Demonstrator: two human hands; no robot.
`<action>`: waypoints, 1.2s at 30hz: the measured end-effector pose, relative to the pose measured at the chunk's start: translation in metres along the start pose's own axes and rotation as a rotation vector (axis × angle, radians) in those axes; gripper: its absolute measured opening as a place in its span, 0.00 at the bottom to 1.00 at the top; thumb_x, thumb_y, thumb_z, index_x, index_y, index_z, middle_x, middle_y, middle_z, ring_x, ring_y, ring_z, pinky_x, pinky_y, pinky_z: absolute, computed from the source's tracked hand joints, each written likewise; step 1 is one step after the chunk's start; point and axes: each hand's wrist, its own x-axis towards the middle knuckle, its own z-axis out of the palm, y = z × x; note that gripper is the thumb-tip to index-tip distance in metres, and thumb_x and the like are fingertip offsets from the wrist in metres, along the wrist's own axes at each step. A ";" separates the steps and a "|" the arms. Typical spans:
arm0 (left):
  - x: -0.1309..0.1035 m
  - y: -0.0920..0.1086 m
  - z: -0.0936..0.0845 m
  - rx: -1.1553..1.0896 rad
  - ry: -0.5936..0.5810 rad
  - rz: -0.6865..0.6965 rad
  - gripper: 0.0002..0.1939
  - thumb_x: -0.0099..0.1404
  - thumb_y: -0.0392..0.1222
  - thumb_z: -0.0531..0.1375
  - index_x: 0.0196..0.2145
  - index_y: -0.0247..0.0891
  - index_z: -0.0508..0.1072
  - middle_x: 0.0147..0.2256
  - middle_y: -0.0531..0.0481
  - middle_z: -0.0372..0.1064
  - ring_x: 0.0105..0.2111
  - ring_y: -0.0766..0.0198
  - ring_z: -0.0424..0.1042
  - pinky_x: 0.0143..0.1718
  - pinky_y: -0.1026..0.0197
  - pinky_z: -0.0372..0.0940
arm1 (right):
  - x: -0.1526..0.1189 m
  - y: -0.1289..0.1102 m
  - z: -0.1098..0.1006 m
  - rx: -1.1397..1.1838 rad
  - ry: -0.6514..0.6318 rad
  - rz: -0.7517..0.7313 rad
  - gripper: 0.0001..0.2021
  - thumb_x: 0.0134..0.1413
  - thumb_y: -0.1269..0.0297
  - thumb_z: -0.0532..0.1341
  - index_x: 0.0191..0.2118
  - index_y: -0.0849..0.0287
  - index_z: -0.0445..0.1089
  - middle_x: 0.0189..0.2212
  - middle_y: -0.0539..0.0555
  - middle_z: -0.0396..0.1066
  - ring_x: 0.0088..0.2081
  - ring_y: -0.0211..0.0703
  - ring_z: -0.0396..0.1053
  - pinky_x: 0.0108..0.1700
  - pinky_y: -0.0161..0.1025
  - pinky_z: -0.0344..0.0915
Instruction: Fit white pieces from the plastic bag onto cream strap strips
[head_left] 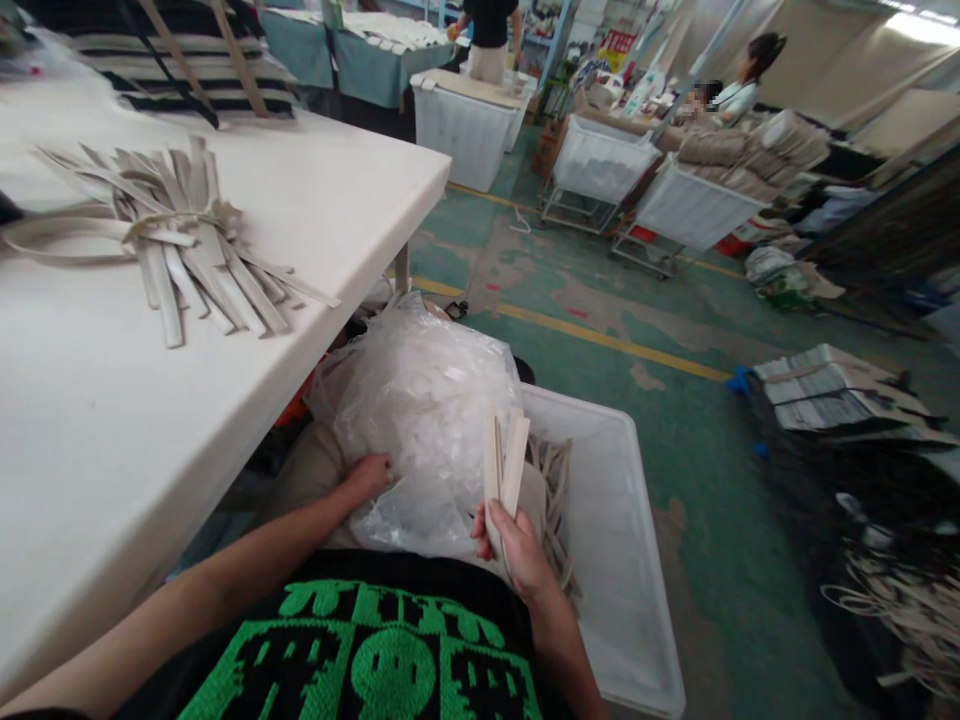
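Note:
Two or more flat beige strips (513,460) stand upright in my right hand (517,545), its fingers wrapped round their lower part. My left hand (369,478) rests at the left side of a large clear plastic bag (435,380) on my lap, its fingers curled in against the plastic. Whether those fingers pinch the bag or something inside it is hidden. Whitish pieces show through the bag. Just right of my right hand, a white plastic bin (611,540) holds a heap of loose beige strips (553,480).
On the white table (360,190) at left lies a tied bundle of beige strips (195,240), with striped stacked fabric (187,60) behind. Wheeled white bins (600,160) and two people are farther back. Bundles (817,390) and loose strips (915,610) lie on the floor at right.

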 end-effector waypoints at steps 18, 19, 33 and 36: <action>-0.103 0.045 -0.049 -0.809 -0.070 0.041 0.24 0.42 0.55 0.74 0.25 0.38 0.68 0.20 0.59 0.62 0.19 0.72 0.60 0.22 0.69 0.55 | 0.031 -0.022 0.031 -0.119 -0.233 0.096 0.28 0.49 0.37 0.62 0.37 0.63 0.71 0.19 0.47 0.67 0.15 0.30 0.55 0.17 0.30 0.48; -0.110 0.049 -0.051 -0.837 -0.085 0.067 0.24 0.43 0.54 0.74 0.25 0.38 0.67 0.20 0.59 0.61 0.19 0.72 0.58 0.22 0.69 0.55 | 0.035 -0.023 0.037 -0.151 -0.271 0.109 0.29 0.50 0.38 0.61 0.39 0.63 0.72 0.18 0.47 0.67 0.14 0.29 0.55 0.17 0.30 0.47; -0.170 0.069 -0.043 -0.571 -0.354 0.369 0.18 0.48 0.50 0.72 0.25 0.37 0.69 0.20 0.57 0.64 0.21 0.69 0.59 0.25 0.66 0.55 | 0.068 -0.033 0.093 -0.085 -0.357 0.237 0.22 0.42 0.46 0.69 0.24 0.60 0.62 0.12 0.41 0.57 0.13 0.27 0.46 0.16 0.31 0.42; -0.170 0.071 -0.041 -0.559 -0.351 0.357 0.16 0.48 0.47 0.72 0.24 0.37 0.70 0.20 0.56 0.64 0.22 0.69 0.60 0.25 0.66 0.55 | 0.072 -0.034 0.094 -0.125 -0.281 0.172 0.18 0.39 0.54 0.71 0.26 0.61 0.65 0.13 0.41 0.58 0.13 0.26 0.46 0.15 0.30 0.42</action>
